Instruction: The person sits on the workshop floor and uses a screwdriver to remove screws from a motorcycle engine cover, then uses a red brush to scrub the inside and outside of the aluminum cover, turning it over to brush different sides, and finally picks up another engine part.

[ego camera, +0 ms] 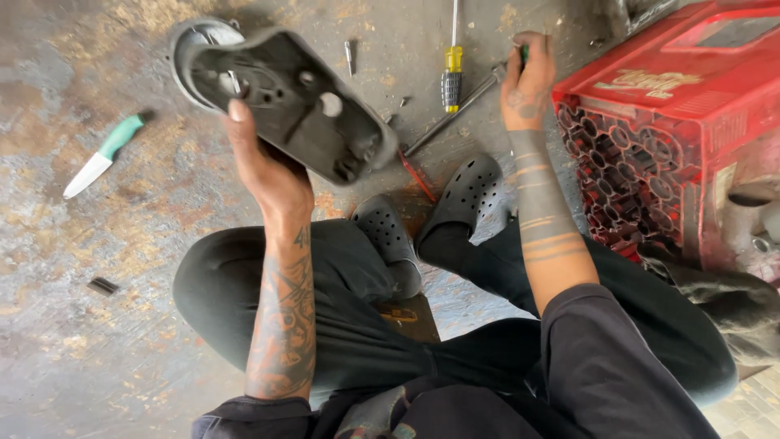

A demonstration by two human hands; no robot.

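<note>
Red crate [691, 106] sits on the floor [146, 268], off to the right of the cover. Left hand [264, 167] is gripping the dark plastic cover [284, 97] by its lower edge, held up off the floor with the hollow inside facing up. Right hand [528, 77], right of the cover, is closed around a long metal tool [455, 110] lying on the floor. Yellow-handled screwdriver [452, 69] is just right of the cover, green-handled knife [104, 154] well off to its left.

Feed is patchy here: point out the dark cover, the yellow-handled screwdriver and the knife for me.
dark cover [305, 114], head view, inner face near its middle.
yellow-handled screwdriver [452, 73], head view, on the handle.
knife [120, 136], head view, on the green handle.
</note>
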